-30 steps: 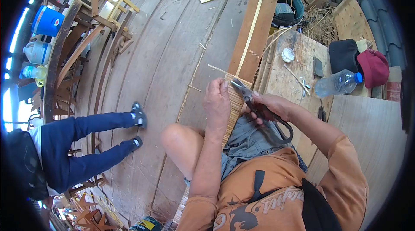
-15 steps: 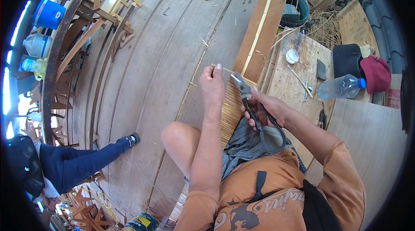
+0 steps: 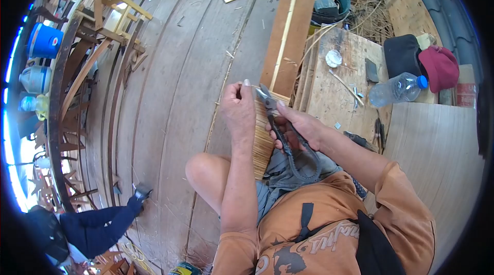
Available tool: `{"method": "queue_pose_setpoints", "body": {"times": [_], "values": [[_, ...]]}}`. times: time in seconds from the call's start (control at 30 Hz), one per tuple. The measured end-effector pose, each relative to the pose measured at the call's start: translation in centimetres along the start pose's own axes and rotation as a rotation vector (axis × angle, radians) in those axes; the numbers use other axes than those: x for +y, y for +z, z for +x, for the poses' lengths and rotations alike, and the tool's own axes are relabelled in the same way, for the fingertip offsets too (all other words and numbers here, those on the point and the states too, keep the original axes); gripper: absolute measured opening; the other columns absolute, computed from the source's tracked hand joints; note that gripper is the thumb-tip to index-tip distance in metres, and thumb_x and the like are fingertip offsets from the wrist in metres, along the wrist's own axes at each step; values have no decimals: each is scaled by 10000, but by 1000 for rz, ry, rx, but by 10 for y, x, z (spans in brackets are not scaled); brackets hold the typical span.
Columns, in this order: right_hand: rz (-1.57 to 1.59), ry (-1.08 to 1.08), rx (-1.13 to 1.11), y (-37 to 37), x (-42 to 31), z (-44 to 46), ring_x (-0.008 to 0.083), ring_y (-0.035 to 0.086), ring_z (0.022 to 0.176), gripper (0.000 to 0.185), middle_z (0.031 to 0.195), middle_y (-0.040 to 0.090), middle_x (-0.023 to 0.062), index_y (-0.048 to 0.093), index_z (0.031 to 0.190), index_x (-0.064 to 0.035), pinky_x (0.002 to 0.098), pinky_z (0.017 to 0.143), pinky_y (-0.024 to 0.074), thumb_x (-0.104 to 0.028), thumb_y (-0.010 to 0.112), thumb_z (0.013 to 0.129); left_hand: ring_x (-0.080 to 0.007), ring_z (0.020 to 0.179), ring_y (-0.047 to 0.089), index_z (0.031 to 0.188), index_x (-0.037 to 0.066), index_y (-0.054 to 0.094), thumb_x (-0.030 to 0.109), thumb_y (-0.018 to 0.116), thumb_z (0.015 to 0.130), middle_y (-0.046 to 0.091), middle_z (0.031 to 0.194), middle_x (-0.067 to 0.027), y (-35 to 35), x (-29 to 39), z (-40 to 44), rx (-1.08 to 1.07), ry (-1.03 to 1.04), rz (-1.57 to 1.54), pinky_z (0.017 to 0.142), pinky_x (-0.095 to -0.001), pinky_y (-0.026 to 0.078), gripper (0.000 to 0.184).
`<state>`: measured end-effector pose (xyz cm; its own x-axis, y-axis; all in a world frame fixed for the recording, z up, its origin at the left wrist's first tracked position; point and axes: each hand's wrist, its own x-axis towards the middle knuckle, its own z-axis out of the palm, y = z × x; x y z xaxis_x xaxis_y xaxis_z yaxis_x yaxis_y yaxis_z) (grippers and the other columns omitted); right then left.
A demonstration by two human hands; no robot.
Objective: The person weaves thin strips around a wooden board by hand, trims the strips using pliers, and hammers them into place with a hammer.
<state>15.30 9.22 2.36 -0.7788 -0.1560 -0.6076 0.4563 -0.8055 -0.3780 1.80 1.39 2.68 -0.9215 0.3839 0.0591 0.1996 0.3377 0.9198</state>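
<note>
My right hand (image 3: pixel 298 128) is closed around dark-handled pliers (image 3: pixel 268 102). The pliers' metal jaws point up and left, close to the fingertips of my left hand (image 3: pixel 240 113). That left hand is closed in a pinch, its thumb uppermost, on the end of a thin pale strip (image 3: pixel 254 87), mostly hidden by the fingers. Below both hands, a panel of narrow yellow-brown slats (image 3: pixel 262 149) lies along my lap. A long brown board (image 3: pixel 278 43) with a pale strip down its middle extends away from the panel.
On the low wooden bench (image 3: pixel 329 84) at right are a plastic bottle (image 3: pixel 396 89), a red cap (image 3: pixel 440 69) and a white lump (image 3: pixel 333 58). A bucket (image 3: pixel 329 2) stands behind. Another person in dark trousers (image 3: pixel 98 231) is at lower left, near wooden frames (image 3: pixel 103 33).
The view has shifted, so most things sit farther left. The pliers' jaws stay close to my left fingertips. The other person's leg has moved down and left.
</note>
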Motion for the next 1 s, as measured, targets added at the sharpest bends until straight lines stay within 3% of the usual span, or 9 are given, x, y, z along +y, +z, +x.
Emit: {"method": "queue_pose_setpoints", "body": {"times": [0.3,0.4,0.53,0.6,0.67,0.8,0.9,0.97,1.0], "values": [[-234,-183,260,30,-6,-22,81,398,448,389,617,432,-23,508,813,-61,242,384,343,-435,504,923,-174,576,486,739,-5,573,256,550,891,542,618,-94,6,-16,35,107,20,63,569,-362,436,303],[-458,-250,341,-9,-5,-60,82,461,523,359,675,485,6,548,870,-30,237,480,408,-379,490,932,-137,573,473,695,17,564,249,548,896,534,619,-55,-22,-37,48,132,-237,-64,537,-317,408,308],[-1102,-264,963,-114,44,-91,257,622,818,467,873,627,137,586,998,-23,390,726,476,-469,491,895,-133,745,558,876,18,588,260,561,907,580,820,-52,-36,-46,43,136,-248,-182,608,-247,417,246],[-1242,121,1119,-134,61,-116,329,580,1001,576,1035,604,189,553,1145,-22,439,867,441,-522,508,862,-143,809,574,943,9,592,263,562,910,589,889,-66,-38,-40,39,147,-188,-180,643,-240,426,258],[-1858,83,1304,-152,96,-131,346,521,1076,629,1120,557,205,516,1204,-21,437,922,417,-526,552,831,-122,799,526,1111,17,545,252,564,902,587,970,-69,-43,-27,34,103,-188,-358,693,-261,425,315],[-1087,-552,1056,-143,62,-83,300,557,1022,365,1068,592,159,563,1114,-17,370,896,432,-290,584,873,-161,782,550,1054,41,554,317,527,921,577,917,-50,-55,19,16,-67,78,-704,721,-321,440,308],[-394,-449,743,-127,1,2,91,537,782,280,847,571,-4,577,1087,-51,250,630,459,-274,514,928,-233,716,579,887,64,506,453,495,917,544,816,-59,-63,80,-19,-404,199,-1288,723,-364,439,390],[-225,-551,578,-149,-37,74,105,549,697,273,788,561,4,578,1025,-50,274,602,460,-292,482,944,-204,690,549,927,108,421,449,454,937,516,838,-41,-65,131,-52,-346,183,-1125,660,-366,426,343],[36,-710,545,-150,-61,111,121,454,472,221,640,495,15,527,820,-81,280,427,382,-262,458,926,-253,865,565,977,101,449,455,478,919,543,973,-67,-71,134,-56,-512,158,-1277,791,-427,410,359]]}}
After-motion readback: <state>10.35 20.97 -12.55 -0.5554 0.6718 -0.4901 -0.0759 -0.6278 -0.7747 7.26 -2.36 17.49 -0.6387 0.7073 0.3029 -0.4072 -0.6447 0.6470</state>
